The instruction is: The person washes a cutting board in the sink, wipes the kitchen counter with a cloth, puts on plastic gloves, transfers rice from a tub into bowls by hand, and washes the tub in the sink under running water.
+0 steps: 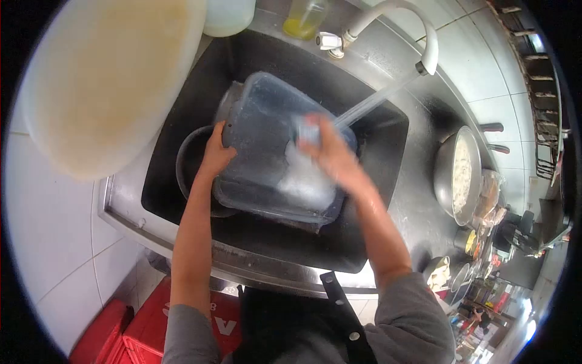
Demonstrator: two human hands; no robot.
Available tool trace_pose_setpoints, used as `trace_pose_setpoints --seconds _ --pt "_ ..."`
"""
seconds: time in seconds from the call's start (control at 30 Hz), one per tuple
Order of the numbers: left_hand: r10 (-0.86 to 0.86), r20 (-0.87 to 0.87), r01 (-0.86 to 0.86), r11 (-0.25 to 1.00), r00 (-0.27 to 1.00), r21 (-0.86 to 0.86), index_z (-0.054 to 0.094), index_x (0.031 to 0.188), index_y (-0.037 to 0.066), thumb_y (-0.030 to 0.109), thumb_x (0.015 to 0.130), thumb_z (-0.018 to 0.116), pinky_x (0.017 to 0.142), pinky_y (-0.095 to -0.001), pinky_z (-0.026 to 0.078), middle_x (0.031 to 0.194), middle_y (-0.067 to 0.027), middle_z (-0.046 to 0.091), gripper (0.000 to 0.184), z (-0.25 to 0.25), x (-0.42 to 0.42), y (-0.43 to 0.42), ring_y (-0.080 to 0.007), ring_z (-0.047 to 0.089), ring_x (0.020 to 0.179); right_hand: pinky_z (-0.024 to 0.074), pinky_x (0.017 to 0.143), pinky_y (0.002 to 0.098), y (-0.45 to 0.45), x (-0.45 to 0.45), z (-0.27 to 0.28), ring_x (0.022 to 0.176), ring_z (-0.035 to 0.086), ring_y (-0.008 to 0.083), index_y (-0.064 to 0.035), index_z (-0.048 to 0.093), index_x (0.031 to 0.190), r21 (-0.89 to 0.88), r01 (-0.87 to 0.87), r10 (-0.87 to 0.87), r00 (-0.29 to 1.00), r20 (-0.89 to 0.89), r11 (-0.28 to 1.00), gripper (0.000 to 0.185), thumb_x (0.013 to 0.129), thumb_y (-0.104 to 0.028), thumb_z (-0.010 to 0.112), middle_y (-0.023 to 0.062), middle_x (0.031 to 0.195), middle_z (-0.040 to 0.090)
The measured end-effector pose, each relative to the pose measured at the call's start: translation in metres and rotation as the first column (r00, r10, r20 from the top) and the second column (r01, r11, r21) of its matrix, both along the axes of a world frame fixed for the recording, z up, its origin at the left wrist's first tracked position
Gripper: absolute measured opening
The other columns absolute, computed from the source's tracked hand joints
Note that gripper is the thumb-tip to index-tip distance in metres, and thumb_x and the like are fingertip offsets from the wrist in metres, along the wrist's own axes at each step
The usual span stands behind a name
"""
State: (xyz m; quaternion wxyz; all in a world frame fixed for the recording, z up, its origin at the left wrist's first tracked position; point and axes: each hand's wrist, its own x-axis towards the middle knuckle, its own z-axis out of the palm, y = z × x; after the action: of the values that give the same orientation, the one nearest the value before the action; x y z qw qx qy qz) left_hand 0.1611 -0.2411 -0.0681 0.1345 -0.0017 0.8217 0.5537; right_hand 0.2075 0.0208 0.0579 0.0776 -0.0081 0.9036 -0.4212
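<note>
A clear, rectangular plastic tub (257,176) sits tilted in the dark sink, over a round dark pot (183,164) that shows only in part. My left hand (218,151) grips the tub's left edge, fingers curled over the rim. White foam (306,176) lies on the tub's surface toward the right. Over it, my right hand (333,155) is closed around a small, pale sponge-like pad (308,131), smeared by motion. Water runs from the white faucet (429,54) onto the tub's far right side, behind my right hand.
The steel sink (388,158) has a raised front edge. A large whitish container (115,79) looms at upper left. A bottle with yellow liquid (303,21) stands behind the sink. On the right counter is a pan of pale food (459,176). Red boxes (148,321) stand below left.
</note>
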Motion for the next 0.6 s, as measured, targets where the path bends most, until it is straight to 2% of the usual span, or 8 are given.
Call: trace_pose_setpoints --seconds 0.13,0.2,0.23,0.3,0.37,0.43,0.5,0.6 --pt "0.003 -0.042 -0.005 0.999 0.999 -0.05 0.035 0.138 -0.003 -0.002 0.069 0.059 0.098 -0.0339 0.041 0.129 -0.0235 0.052 0.073 -0.008 -0.001 -0.003 -0.0308 0.053 0.118 0.0475 0.085 0.0412 -0.048 -0.146 0.098 0.099 0.062 0.0342 -0.0043 0.056 0.115 0.002 0.02 -0.012 0.702 -0.712 1.0 0.035 0.088 -0.026 0.06 0.0203 0.106 0.064" --pt "0.009 -0.015 -0.01 0.998 1.0 -0.055 0.036 0.138 -0.004 -0.002 0.069 0.06 0.097 -0.0338 0.041 0.129 -0.0231 0.052 0.073 0.004 -0.001 0.0 -0.0302 0.055 0.117 0.0384 0.1 0.0471 -0.066 -0.211 0.113 0.115 0.045 0.0495 -0.0053 0.047 0.133 -0.042 -0.059 0.005 0.635 -0.773 0.997 0.054 0.088 -0.031 0.061 0.0362 0.121 0.049" --pt "0.022 0.013 -0.021 0.998 1.0 -0.061 0.038 0.137 -0.004 -0.002 0.068 0.061 0.096 -0.0337 0.042 0.129 -0.0227 0.052 0.073 0.009 0.002 0.001 -0.0296 0.056 0.115 0.0384 0.1 0.0471 -0.062 -0.215 0.108 0.115 0.045 0.0495 -0.0053 0.047 0.133 -0.042 -0.053 0.001 0.641 -0.768 0.998 0.054 0.088 -0.031 0.061 0.0362 0.121 0.049" --pt "0.031 -0.034 -0.032 0.999 0.999 -0.027 0.039 0.136 -0.004 -0.003 0.067 0.06 0.097 -0.033 0.041 0.13 -0.0223 0.052 0.073 0.003 0.012 0.004 -0.0283 0.055 0.117 0.0445 0.087 0.0375 -0.059 -0.216 0.112 0.099 0.06 0.03 0.0047 0.059 0.114 -0.277 -0.089 -0.083 0.828 -0.554 0.957 0.046 0.097 -0.036 0.047 0.0193 0.105 0.065" --pt "0.036 -0.112 -0.036 0.999 0.993 0.009 0.04 0.136 -0.004 -0.004 0.066 0.06 0.098 -0.0324 0.041 0.13 -0.0219 0.052 0.073 0.029 0.016 0.01 -0.0271 0.054 0.119 0.046 0.084 0.0327 -0.025 -0.179 0.079 0.1 0.061 0.0197 -0.0009 0.059 0.114 -0.539 -0.132 -0.017 0.965 -0.262 0.832 0.033 0.095 -0.027 0.052 0.0091 0.105 0.065" --pt "-0.052 0.083 0.048 0.997 0.995 0.057 0.042 0.135 -0.003 -0.004 0.064 0.059 0.104 -0.0311 0.036 0.138 -0.0203 0.048 0.073 0.088 0.034 0.026 -0.0272 0.046 0.129 0.0494 0.094 0.0322 0.009 -0.158 0.01 0.101 0.061 0.0201 0.0055 0.054 0.113 -0.945 0.158 -0.116 0.985 0.13 0.287 0.028 0.1 -0.017 0.045 0.0108 0.103 0.062" --pt "-0.032 -0.037 0.034 0.998 0.999 0.057 0.045 0.133 -0.003 -0.004 0.064 0.058 0.107 -0.0336 0.032 0.141 -0.019 0.046 0.07 0.108 0.051 0.041 -0.0281 0.042 0.132 0.0515 0.095 0.0368 0.045 -0.122 -0.028 0.104 0.06 0.0282 0.0068 0.055 0.113 -0.905 0.424 -0.245 0.881 0.404 0.034 0.028 0.099 -0.015 0.044 0.0174 0.111 0.061" --pt "0.001 -0.258 -0.004 1.0 0.966 -0.009 0.049 0.127 -0.003 -0.006 0.064 0.056 0.112 -0.0398 0.025 0.145 -0.0175 0.042 0.064 0.136 0.075 0.063 -0.0306 0.036 0.137 0.0544 0.087 0.0367 0.095 -0.094 -0.094 0.103 0.06 0.0293 0.003 0.054 0.113 -0.721 0.367 -0.051 0.873 0.486 -0.588 0.027 0.099 -0.016 0.041 0.0172 0.107 0.06"
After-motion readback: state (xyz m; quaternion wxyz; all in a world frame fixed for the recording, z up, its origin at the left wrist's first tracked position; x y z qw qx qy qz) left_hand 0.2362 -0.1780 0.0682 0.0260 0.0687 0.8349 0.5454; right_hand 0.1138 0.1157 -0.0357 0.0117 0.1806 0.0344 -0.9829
